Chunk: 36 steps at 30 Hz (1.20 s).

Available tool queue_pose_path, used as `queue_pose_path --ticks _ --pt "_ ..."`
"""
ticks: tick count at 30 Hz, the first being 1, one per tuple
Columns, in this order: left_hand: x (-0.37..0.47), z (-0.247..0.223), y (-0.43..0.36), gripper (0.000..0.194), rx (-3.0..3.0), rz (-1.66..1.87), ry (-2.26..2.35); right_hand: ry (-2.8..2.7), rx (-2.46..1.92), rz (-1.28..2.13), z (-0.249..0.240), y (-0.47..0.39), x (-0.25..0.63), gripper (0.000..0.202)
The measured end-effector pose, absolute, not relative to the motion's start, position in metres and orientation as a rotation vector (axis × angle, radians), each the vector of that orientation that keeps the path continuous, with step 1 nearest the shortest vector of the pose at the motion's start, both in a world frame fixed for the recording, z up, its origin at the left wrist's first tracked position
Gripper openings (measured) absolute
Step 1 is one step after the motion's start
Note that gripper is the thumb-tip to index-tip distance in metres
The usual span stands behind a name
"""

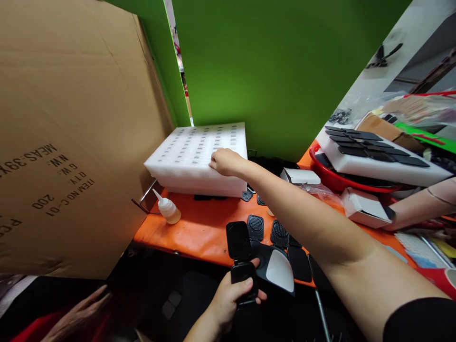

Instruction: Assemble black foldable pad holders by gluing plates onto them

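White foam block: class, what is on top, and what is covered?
Atop the white foam block are rows of small glinting pieces; the right hand covers part near the block's front edge, hiding anything there.

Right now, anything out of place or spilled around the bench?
Two small grey pieces lie in the dark below the orange tabletop, apart from the black parts on it; possibly dropped. No spill shows around the squeeze bottle.

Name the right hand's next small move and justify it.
Probably lift one small piece from the white foam block with the right hand. Its fingertips are at the block's near side, close to the rows of pieces, though whether they grip one is unclear. Meanwhile the left hand holds a black hinged part unfolded.
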<state>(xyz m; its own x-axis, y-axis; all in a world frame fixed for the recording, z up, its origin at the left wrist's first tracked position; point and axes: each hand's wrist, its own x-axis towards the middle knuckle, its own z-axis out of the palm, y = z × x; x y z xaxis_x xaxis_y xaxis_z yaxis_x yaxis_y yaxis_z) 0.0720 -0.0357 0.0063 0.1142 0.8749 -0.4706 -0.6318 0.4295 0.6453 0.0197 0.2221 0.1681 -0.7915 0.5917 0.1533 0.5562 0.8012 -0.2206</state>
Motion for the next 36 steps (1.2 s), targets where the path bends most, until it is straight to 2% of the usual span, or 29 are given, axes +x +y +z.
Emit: queue_pose_path --ticks 5,8,11,14,18,20,25,28,32,36 --pt "0.073 0.005 -0.034 0.075 0.258 1.130 0.922 -2.195 -0.619 0.378 0.169 0.191 0.075 0.020" --pt "0.075 0.001 -0.034 0.073 0.223 1.094 0.923 -2.253 -0.660 0.700 0.143 0.155 0.126 0.019" --pt "0.080 -0.002 -0.033 0.058 0.191 1.061 0.950 -2.333 -0.851 0.938 0.105 0.126 0.165 0.021" --pt "0.086 -0.002 -0.031 0.047 0.203 1.032 0.959 -2.368 -0.948 0.965 0.077 0.112 0.180 0.020" --pt "0.093 0.001 -0.029 0.040 0.244 1.006 0.959 -2.407 -0.985 0.825 0.068 0.110 0.184 0.017" --pt "0.095 0.002 -0.029 0.043 0.256 0.998 0.944 -2.431 -0.991 0.736 0.067 0.111 0.187 0.017" --pt "0.099 -0.001 -0.029 0.065 0.269 0.988 0.878 -2.468 -0.986 0.513 0.062 0.111 0.194 0.018" --pt "0.101 0.000 -0.029 0.074 0.292 0.974 0.877 -2.449 -0.985 0.520 0.061 0.112 0.197 0.016" --pt "0.101 0.005 -0.028 0.080 0.312 0.959 0.890 -2.331 -1.044 0.725 0.062 0.116 0.209 0.017" --pt "0.101 0.010 -0.027 0.085 0.324 0.944 0.889 -2.093 -1.225 1.236 0.056 0.121 0.225 0.027"
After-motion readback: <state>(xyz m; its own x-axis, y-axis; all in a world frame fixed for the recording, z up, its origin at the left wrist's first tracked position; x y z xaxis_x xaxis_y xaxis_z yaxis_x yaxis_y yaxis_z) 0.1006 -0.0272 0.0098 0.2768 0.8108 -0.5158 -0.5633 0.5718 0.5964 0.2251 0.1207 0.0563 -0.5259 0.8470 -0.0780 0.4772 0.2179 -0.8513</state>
